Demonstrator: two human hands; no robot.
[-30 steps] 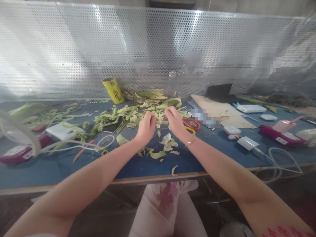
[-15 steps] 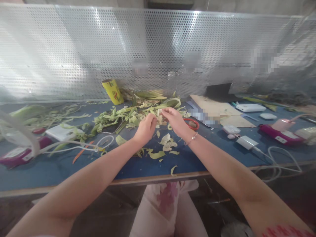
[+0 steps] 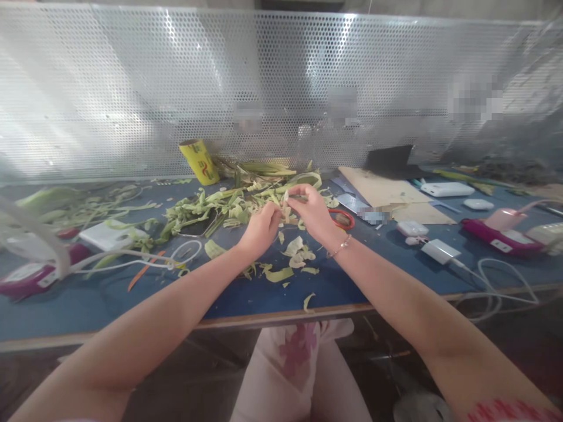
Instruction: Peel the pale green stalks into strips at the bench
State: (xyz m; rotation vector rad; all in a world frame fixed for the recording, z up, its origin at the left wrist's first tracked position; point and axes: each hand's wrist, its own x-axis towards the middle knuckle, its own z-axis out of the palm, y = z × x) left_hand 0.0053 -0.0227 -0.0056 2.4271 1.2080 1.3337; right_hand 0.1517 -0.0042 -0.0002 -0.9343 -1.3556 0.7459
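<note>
My left hand (image 3: 261, 228) and my right hand (image 3: 308, 212) meet over the middle of the table. Between my right thumb and index finger is a thin, pale petal-like piece (image 3: 286, 197), pinched upright. The fingers of my left hand are curled together close beside it; what they grip is hidden behind the knuckles. Behind both hands lies a heap of pale green leaves and stems (image 3: 229, 205). Loose cream and pale green peelings (image 3: 299, 252) are scattered in front. Next to my right hand are red-handled scissors (image 3: 345, 220), partly covered.
A yellow tube (image 3: 200, 164) leans near the perforated metal screen (image 3: 290, 76). Cardboard sheets (image 3: 382, 186) lie right of the heap. A white charger (image 3: 440, 252), an earbud case (image 3: 411, 230) and a purple power strip (image 3: 501, 237) sit at right. Cables (image 3: 132, 258) cross the left side.
My right hand has risen slightly, its index finger arching higher over the pale piece. My left hand has barely moved. The camera view has shifted a little.
</note>
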